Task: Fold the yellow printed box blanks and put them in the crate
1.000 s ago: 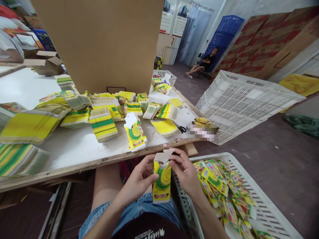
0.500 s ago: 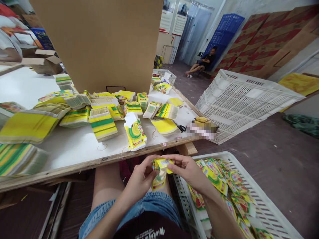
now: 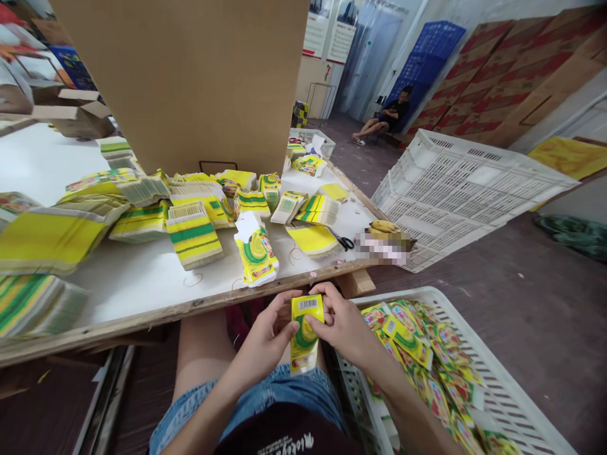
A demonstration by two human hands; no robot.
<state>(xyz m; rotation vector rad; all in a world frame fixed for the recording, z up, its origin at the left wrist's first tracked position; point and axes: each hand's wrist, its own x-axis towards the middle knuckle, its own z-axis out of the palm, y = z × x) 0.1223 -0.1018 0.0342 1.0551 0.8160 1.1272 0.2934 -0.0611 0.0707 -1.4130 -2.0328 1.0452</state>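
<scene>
Your left hand (image 3: pixel 266 333) and right hand (image 3: pixel 342 326) share one yellow printed carton (image 3: pixel 304 344) above your lap (image 3: pixel 287 390), its barcode (image 3: pixel 308 304) face up. Each grip pinches one side. The carton's long axis runs twelve to six, barcode end at twelve. One pair of scissors (image 3: pixel 348 243) lies at one o'clock on the table (image 3: pixel 231 265); one white slotted crate (image 3: pixel 507 385) of packs (image 3: pixel 439 373) sits at four.
</scene>
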